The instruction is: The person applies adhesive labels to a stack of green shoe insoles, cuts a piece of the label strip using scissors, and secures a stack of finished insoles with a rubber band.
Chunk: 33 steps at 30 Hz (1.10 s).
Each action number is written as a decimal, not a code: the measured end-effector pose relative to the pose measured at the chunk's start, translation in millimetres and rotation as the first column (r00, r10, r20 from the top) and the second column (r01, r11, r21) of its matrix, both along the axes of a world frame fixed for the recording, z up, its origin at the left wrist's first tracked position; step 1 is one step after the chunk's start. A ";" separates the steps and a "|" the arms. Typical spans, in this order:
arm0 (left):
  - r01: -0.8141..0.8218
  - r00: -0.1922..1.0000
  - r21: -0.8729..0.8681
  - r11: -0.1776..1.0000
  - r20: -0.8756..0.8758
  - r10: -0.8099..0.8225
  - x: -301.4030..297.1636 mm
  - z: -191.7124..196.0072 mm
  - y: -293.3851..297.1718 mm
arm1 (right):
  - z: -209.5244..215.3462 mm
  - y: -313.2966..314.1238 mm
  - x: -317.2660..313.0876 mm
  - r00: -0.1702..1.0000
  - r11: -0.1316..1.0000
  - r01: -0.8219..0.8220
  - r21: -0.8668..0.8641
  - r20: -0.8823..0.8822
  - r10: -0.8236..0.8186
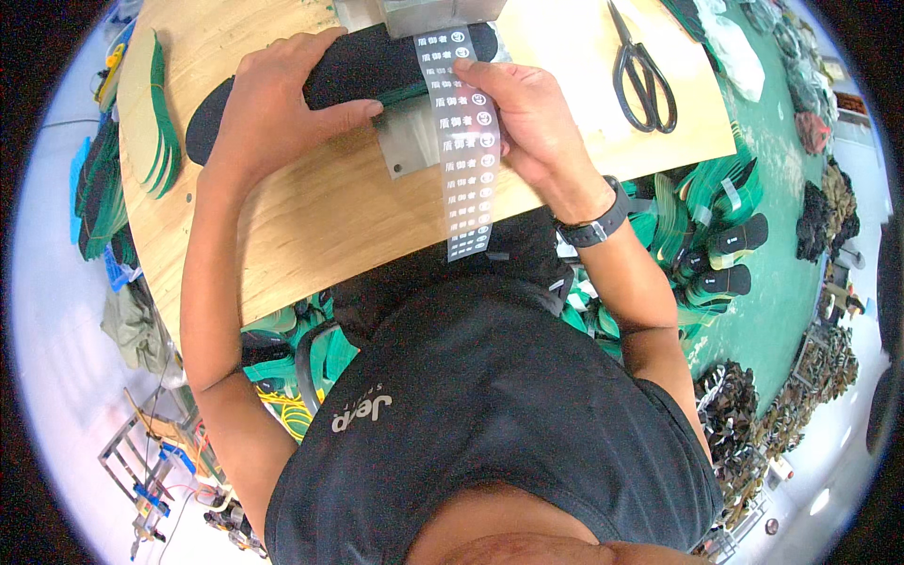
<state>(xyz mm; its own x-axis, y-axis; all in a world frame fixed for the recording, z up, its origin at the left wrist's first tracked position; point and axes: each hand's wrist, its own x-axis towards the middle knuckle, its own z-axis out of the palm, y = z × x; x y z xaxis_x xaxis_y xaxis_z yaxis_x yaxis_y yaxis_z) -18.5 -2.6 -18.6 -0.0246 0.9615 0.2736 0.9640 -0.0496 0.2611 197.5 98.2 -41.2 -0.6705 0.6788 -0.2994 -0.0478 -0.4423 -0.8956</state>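
On the wooden table [311, 207], the left hand [268, 108] clamps a black insole [367, 61] against a metal plate [410, 141]. The right hand [527, 118] pinches a printed label strip [463, 141]. A machine block [443, 14], cut off at the top, hides the insole's far end; scissors [643, 75] lie apart.

We lose the top of the grey metal block [441, 14] at the upper edge, so its full shape stays unknown. The black insole [348, 71] disappears partly under the left hand [273, 108] and behind the printed strip [463, 141]. The right hand [527, 118] covers the strip's right edge, and we can't see its fingertips' hold underneath. The metal plate [407, 141] shows only in part. Heaps at the right rim [829, 202] blur too small to name.
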 end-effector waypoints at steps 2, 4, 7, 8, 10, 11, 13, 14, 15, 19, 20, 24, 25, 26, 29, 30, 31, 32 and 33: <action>-0.001 1.000 0.001 1.000 -0.002 0.001 0.5 0.9 -0.2 | 0.3 -0.5 -0.1 1.000 1.000 0.007 -0.004 -0.011 -0.007; 0.014 1.000 0.018 1.000 -0.012 -0.014 1.7 -0.2 0.7 | 1.3 -0.9 0.4 1.000 1.000 0.020 -0.008 -0.021 -0.020; -0.029 0.999 -0.023 0.999 -0.016 0.029 0.2 0.6 0.5 | -2.1 0.8 -2.4 0.999 1.000 0.018 0.003 -0.040 -0.018; -0.023 1.000 -0.035 0.999 0.001 0.023 -0.3 0.0 0.7 | -1.9 0.4 -1.3 0.999 1.000 0.014 0.005 -0.034 -0.014; -0.015 0.999 -0.056 0.998 0.030 0.016 -2.0 -0.7 2.4 | -0.3 1.3 -1.2 1.000 1.000 0.002 0.010 -0.028 -0.002; -0.017 1.000 -0.051 0.999 0.020 0.018 -2.1 -0.2 2.8 | 0.4 1.8 -2.1 1.000 1.000 0.008 0.005 -0.011 -0.008; -0.021 1.000 -0.044 0.999 0.001 0.021 -0.9 0.2 1.7 | 0.4 1.5 -3.1 0.999 1.000 0.022 -0.006 0.024 -0.022; -0.018 1.000 -0.048 0.999 0.002 0.018 -1.0 -0.1 1.9 | -0.9 1.6 -3.9 0.999 0.999 0.032 0.002 0.019 -0.032; -0.014 1.000 -0.052 0.999 0.004 0.015 -1.2 0.0 2.3 | -2.2 1.6 -4.8 0.999 0.999 0.043 0.010 0.015 -0.043; 0.003 1.000 -0.015 1.000 0.007 -0.003 -2.7 -3.5 0.8 | -8.5 2.4 -6.5 0.999 0.998 0.047 0.047 0.019 -0.048; 0.004 1.000 -0.008 1.000 0.009 -0.004 -2.7 -3.3 0.4 | -7.9 2.1 -6.8 0.998 0.998 0.051 0.042 0.021 -0.052; 0.010 0.998 0.025 1.000 0.063 -0.012 -1.2 -3.1 -3.4 | -6.9 -2.2 -3.9 0.998 0.998 0.057 0.037 -0.019 -0.056; 0.007 0.996 0.038 0.999 0.084 -0.011 -1.4 -3.0 -4.1 | -6.8 -2.1 -3.7 0.998 0.998 0.051 0.043 -0.045 -0.049; 0.023 0.996 0.081 0.996 0.085 -0.030 -1.1 -3.3 -4.3 | -6.4 -1.9 -2.8 0.999 0.998 0.045 0.039 -0.032 -0.044; 0.074 0.993 0.170 0.983 0.075 -0.088 -1.7 -5.3 -3.3 | -2.3 -2.0 0.6 1.000 0.999 0.028 0.043 -0.007 -0.028; 0.091 0.992 0.172 0.981 0.071 -0.105 -3.6 -7.5 -2.8 | -0.3 -2.2 1.6 1.000 0.998 0.023 0.053 -0.003 -0.023; 0.113 0.990 0.172 0.979 0.061 -0.125 -4.9 -7.5 -2.9 | 1.7 -2.9 1.7 1.000 0.998 0.021 0.061 -0.005 -0.020; 0.099 0.991 0.186 0.978 0.073 -0.115 -4.5 -7.3 -3.4 | 1.5 -3.2 1.7 1.000 0.997 0.012 0.081 -0.018 -0.011; 0.087 0.991 0.200 0.976 0.084 -0.106 -3.9 -7.2 -3.8 | -1.0 -3.2 2.0 1.000 0.995 0.005 0.102 -0.031 -0.002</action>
<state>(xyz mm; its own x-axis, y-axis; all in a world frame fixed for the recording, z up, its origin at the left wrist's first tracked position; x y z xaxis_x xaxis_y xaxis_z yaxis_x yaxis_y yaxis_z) -22.4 -6.4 -25.7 0.0311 0.8890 0.4569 0.9240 -0.1999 0.3261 199.6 95.0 -42.2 -0.6756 0.7073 -0.2078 -0.0774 -0.3484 -0.9342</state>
